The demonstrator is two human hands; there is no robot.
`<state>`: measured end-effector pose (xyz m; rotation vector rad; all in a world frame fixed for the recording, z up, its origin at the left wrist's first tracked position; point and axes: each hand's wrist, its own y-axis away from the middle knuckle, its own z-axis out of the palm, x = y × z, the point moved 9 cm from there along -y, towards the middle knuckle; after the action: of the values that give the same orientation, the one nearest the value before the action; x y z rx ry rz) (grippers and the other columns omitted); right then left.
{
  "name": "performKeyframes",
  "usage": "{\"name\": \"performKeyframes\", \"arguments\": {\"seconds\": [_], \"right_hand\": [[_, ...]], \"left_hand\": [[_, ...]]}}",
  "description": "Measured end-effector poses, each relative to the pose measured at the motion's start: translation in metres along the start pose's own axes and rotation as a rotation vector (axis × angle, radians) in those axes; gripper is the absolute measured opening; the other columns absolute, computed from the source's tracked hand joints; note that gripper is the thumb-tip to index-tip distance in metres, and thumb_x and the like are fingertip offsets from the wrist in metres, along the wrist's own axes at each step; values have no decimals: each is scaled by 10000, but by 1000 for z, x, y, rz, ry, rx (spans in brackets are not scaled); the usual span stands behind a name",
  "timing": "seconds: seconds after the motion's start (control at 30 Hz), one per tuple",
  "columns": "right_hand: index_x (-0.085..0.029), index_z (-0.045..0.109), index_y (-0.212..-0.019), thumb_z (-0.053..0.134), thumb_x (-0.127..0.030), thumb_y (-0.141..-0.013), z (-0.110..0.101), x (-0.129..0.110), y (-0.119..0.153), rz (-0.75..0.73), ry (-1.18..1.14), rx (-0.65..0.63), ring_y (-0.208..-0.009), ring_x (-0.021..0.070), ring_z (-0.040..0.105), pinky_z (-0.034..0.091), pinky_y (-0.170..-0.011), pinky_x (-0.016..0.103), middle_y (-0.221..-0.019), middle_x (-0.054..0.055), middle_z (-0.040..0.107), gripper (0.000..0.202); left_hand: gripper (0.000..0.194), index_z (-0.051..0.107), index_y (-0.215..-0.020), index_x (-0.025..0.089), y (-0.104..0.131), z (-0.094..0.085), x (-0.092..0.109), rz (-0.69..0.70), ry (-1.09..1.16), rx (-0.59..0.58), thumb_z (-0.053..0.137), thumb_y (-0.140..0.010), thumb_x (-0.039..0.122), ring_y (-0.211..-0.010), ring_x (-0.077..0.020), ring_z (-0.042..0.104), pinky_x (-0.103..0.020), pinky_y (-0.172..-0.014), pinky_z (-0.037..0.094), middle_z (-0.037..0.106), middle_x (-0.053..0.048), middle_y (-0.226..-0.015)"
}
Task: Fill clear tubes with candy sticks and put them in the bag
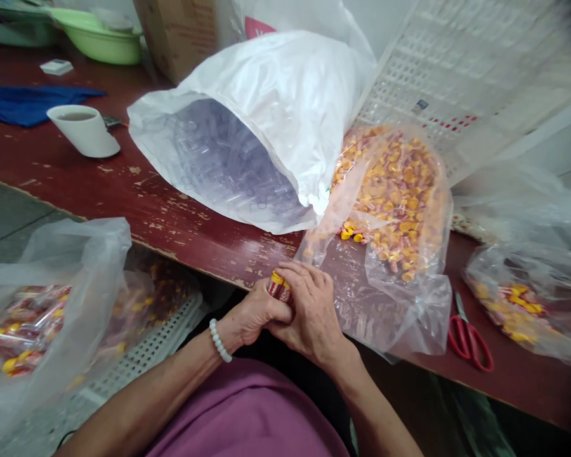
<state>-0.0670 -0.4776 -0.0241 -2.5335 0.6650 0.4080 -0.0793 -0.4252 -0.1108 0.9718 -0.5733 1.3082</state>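
Closest to us, the left hand (257, 311) and right hand (309, 311) meet at the edge of the desk (195, 235), fingers curled round small red tubes (279, 289), one capped yellow! Just beyond gapes the white sack (285, 95), clear tubes (233, 158) inside, beside a bag of yellow caps (404, 190).

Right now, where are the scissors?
Head view, right side: scissors on the red table near its front edge, between the yellow-cap bag and the smaller clear bag at far right.
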Motion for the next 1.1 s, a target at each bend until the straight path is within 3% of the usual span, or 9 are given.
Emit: {"name": "performKeyframes", "arguments": {"seconds": [0.13, 0.33, 0.57, 0.63, 0.7, 0.8, 0.87, 0.97, 1.1], "right_hand": [[-175, 150, -1430, 802, -544, -524, -16, 9, 5, 53, -118, -11, -1341, 314, 293, 298, -1070, 478, -1468, 166, 270, 1175], [-230, 218, -1415, 773, -582, -555, -16, 4, 7, -8, -280, -115, -1350, 288, 299, 315, -1086, 455, -1464, 131, 290, 1082], [-240, 502, -1229, 761, -534, -607, 0, -8, 4, -92, -142, -218, -1186, 269, 481, 375, -1005, 462, -1331, 93, 498, 735], [-227, 530, -1191, 778, -528, -581, 5, -4, 4, -70, -195, -241, -1145, 252, 512, 398, -989, 434, -1278, 83, 536, 724], [-215, 540, -1177, 795, -530, -550, 9, -1, 3, -44, -273, -253, -1192, 260, 485, 405, -996, 414, -1326, 101, 482, 747], [-223, 455, -1277, 812, -531, -517, 7, 5, 1, 26, -397, -214, -1315, 296, 362, 398, -1020, 423, -1481, 140, 248, 894], [-242, 330, -1370, 815, -521, -520, 3, 10, 0, 80, -457, -165, -1325, 300, 348, 409, -1015, 435, -1505, 146, 185, 1018], [-248, 218, -1426, 809, -492, -560, 6, 5, -2, 64, -457, -175, -1300, 290, 385, 402, -1031, 450, -1469, 139, 281, 1077], [-217, 226, -1417, 808, -485, -570, 17, -11, -5, -45, -380, -156, -1311, 304, 367, 350, -1074, 485, -1411, 150, 370, 1063]], "left_hand": [[270, 610, -766, 123, 8, -8, 15, 46, -83, -18, 707, -525, 48, -637, -110, 511, -235, -622, 432, 578, 13, -701], [375, 571, -848, 147, 20, -9, 31, 142, -193, -52, 764, -530, 98, -676, -127, 549, -244, -651, 460, 616, 3, -758], [429, 609, -879, 138, 22, -10, 20, 136, -245, -67, 716, -479, 23, -672, -123, 524, -224, -612, 440, 602, 12, -757], [429, 626, -877, 130, 22, -10, 14, 95, -213, -69, 683, -474, -7, -672, -121, 518, -227, -618, 439, 602, 10, -755], [421, 641, -870, 122, 22, -10, 9, 53, -118, -69, 662, -472, -15, -683, -128, 527, -238, -634, 448, 611, -2, -766], [416, 658, -873, 127, 24, -12, 10, 23, 82, -78, 657, -479, -6, -698, -145, 558, -251, -642, 467, 629, -20, -780], [365, 670, -851, 133, 25, -16, 11, -8, 170, -77, 662, -504, 21, -642, -142, 570, -253, -599, 475, 631, -22, -728], [307, 687, -825, 130, 28, -26, 6, -94, 242, -55, 665, -526, 63, -559, -145, 584, -267, -544, 489, 646, -37, -674], [318, 698, -815, 116, 33, -37, -2, -173, 344, -7, 670, -500, 84, -551, -149, 603, -262, -541, 496, 669, -54, -682]]}}
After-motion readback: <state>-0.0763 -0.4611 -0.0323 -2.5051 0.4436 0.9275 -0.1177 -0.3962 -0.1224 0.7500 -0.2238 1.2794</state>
